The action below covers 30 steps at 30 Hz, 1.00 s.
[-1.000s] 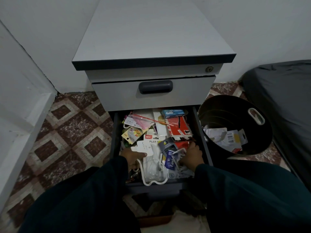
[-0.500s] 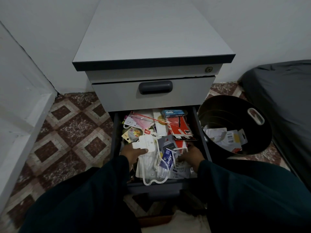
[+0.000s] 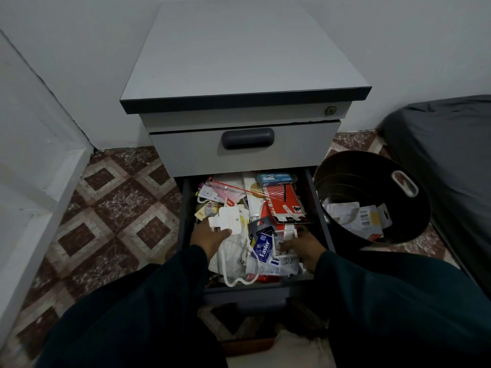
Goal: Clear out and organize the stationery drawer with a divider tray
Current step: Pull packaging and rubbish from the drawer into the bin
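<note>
The lower drawer of a grey cabinet stands pulled out, crammed with loose stationery packets. My left hand grips a stack of white plastic packaging at the drawer's left side. My right hand is closed on clear and white wrappers at the right front. Between the hands lies a blue "Faster" packet. Farther back lie a red blister pack and a blue staples box. No divider tray is in view.
A black round bin holding crumpled paper and a barcode card stands right of the drawer. The upper drawer is closed. A dark mattress lies at right, a white wall ledge at left. Patterned tiles cover the floor.
My left hand has risen from deep in the drawer's left corner, lifting the white packaging with it. My right hand has shifted slightly, still gathering the wrappers at the right front.
</note>
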### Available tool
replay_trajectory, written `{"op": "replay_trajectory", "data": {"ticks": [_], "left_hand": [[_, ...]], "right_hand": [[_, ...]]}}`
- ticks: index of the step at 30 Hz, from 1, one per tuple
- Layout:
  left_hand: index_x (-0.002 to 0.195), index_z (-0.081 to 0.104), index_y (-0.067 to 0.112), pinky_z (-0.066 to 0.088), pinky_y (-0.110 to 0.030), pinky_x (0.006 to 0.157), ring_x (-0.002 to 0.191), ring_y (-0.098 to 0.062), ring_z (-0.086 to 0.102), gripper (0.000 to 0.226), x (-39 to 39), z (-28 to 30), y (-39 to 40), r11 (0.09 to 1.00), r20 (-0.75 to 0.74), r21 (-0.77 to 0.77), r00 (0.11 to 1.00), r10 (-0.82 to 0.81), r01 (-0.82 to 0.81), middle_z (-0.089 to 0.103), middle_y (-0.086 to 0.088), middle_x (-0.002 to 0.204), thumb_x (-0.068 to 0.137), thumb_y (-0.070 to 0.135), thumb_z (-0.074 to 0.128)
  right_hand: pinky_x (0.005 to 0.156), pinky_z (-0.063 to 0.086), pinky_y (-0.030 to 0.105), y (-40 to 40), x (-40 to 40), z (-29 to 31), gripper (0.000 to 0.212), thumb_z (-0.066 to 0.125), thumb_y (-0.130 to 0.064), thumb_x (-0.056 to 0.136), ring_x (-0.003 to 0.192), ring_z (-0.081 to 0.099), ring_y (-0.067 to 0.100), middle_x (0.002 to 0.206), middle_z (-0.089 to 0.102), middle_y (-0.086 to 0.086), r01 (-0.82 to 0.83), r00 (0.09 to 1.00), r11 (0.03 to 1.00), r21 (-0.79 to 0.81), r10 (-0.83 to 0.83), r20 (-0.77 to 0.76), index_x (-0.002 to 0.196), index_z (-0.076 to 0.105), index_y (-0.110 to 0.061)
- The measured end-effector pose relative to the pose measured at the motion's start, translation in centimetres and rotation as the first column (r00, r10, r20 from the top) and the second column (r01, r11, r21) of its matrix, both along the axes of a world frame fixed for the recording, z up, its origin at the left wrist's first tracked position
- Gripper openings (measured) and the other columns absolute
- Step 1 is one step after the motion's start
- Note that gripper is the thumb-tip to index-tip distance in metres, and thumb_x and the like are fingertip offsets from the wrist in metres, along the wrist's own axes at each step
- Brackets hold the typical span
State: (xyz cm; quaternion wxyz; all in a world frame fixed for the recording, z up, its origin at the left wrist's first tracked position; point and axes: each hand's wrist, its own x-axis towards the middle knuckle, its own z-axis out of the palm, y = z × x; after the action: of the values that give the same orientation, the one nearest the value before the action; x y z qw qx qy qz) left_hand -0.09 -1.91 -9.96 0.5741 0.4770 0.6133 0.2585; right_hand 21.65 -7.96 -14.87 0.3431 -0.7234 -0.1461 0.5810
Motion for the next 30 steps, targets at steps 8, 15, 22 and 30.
{"op": "replay_trajectory", "data": {"ticks": [8, 15, 22, 30], "left_hand": [[0.122, 0.055, -0.003, 0.045, -0.041, 0.099, 0.11, -0.029, 0.057, 0.04, -0.1, 0.1, -0.1, 0.999, -0.061, 0.008, 0.997, -0.047, 0.047, 0.06, -0.019, 0.123, 0.083, -0.005, 0.065], [0.121, 0.056, -0.003, 0.043, -0.031, 0.093, 0.111, -0.028, 0.057, 0.039, -0.1, 0.1, -0.1, 0.996, -0.105, 0.08, 0.994, -0.04, 0.048, 0.061, -0.017, 0.121, 0.083, -0.005, 0.064], [0.122, 0.056, -0.003, 0.043, -0.031, 0.093, 0.113, -0.031, 0.057, 0.041, -0.5, 1.6, 0.3, 0.976, -0.27, 0.174, 0.96, -0.077, 0.128, 0.061, -0.018, 0.123, 0.082, 0.0, 0.067], [0.124, 0.053, -0.003, 0.04, -0.027, 0.087, 0.113, -0.031, 0.056, 0.041, -0.9, 5.7, -0.1, 0.935, -0.444, 0.286, 0.894, -0.063, 0.208, 0.06, -0.019, 0.123, 0.086, 0.007, 0.065]], "right_hand": [[0.088, 0.053, 0.052, -0.7, -2.4, 2.4, 0.045, 0.068, 0.017, 0.068, 0.1, 0.064, 0.04, 0.109, 0.066, 0.026, -0.08, 0.995, 0.997, -0.019, 0.079, -0.062, 0.11, 0.057, 0.006], [0.087, 0.053, 0.053, -0.1, -1.9, 1.1, 0.06, 0.074, 0.015, 0.063, 0.111, 0.058, 0.038, 0.129, 0.054, 0.023, -0.064, 0.997, 0.997, -0.033, 0.063, -0.041, 0.108, 0.048, -0.014], [0.088, 0.052, 0.052, -0.4, -2.0, 3.7, 0.029, 0.065, 0.018, 0.071, 0.101, 0.061, 0.037, 0.098, 0.062, 0.019, -0.095, 0.992, 0.995, 0.004, 0.094, 0.082, 0.086, 0.054, -0.004], [0.095, 0.05, 0.046, -0.2, -1.8, 8.0, 0.035, 0.056, 0.004, 0.084, 0.111, 0.059, 0.036, 0.12, 0.06, 0.021, -0.273, 0.895, 0.962, 0.009, 0.251, 0.369, 0.119, 0.055, 0.002]]}}
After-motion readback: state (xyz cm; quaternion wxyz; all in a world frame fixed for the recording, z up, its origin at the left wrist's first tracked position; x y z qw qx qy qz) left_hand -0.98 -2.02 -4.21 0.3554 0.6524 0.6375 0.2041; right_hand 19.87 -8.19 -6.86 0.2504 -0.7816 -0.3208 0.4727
